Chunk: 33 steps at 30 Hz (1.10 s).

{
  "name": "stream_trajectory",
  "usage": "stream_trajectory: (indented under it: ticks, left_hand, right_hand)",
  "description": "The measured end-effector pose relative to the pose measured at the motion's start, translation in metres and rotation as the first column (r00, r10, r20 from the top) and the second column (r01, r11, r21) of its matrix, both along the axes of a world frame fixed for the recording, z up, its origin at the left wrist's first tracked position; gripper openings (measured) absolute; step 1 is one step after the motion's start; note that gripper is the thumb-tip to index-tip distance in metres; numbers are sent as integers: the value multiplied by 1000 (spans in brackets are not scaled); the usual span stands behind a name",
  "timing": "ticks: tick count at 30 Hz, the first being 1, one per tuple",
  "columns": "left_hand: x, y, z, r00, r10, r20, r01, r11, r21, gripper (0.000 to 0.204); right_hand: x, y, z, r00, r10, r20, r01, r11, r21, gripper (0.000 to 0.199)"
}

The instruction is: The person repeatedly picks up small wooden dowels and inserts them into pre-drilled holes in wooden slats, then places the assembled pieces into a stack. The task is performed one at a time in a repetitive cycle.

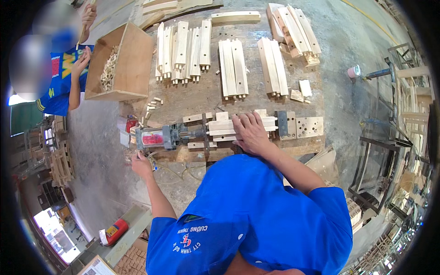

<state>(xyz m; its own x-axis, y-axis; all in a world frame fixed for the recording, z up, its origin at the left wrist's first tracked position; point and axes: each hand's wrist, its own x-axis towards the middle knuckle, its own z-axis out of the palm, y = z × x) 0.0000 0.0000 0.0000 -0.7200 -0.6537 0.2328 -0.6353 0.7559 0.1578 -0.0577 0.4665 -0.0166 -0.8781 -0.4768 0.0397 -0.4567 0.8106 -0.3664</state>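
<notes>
My right hand (pixel 252 134) lies across several pale wooden rails (pixel 219 126), its fingers curled over them. The rails sit in a clamping jig between a pneumatic cylinder (pixel 158 137) on the left and a dark metal stop block (pixel 283 123) on the right. Dowel ends stick out of some rails. Below the cylinder's left end, my left hand (pixel 142 165) is closed at the bench's near left edge. Whatever its fingers hold is too small to make out. Loose dowels (pixel 150 106) are scattered on the bench beyond the cylinder.
Bundles of dowelled rails (pixel 183 50) and more rails (pixel 233 68) lie along the far side of the workbench (pixel 302 96). A wooden box (pixel 133 64) of dowels stands at the far left, beside a co-worker in blue (pixel 64 87). Metal frames (pixel 373 165) stand on the right.
</notes>
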Motion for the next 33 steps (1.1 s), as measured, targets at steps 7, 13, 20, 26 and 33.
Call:
stream_trajectory:
  ticks: [7, 13, 20, 26, 33]
  left_hand:
    - [12, -2, -5, 999, -12, -31, 15, 996, 82, 23]
    - [16, -12, -4, 997, -13, -70, 20, 994, 105, 24]
    - [26, -23, -7, 979, -94, -179, 123, 979, 161, 25]
    - [38, -31, -7, 956, -121, -269, 174, 968, 183, 34]
    - [40, -25, 20, 936, -103, -337, 226, 908, 352, 37]
  right_hand:
    - [-17, 38, 22, 985, 166, 51, -172, 975, 138, 63]
    - [-29, 32, 28, 967, 255, 24, -251, 922, 295, 38]
    - [-27, 27, 66, 966, 62, 249, -82, 994, 72, 39]
    - [3, 32, 91, 655, 168, 737, 615, 449, -649, 46]
    - [61, 23, 104, 679, 329, 656, 734, -313, -603, 49]
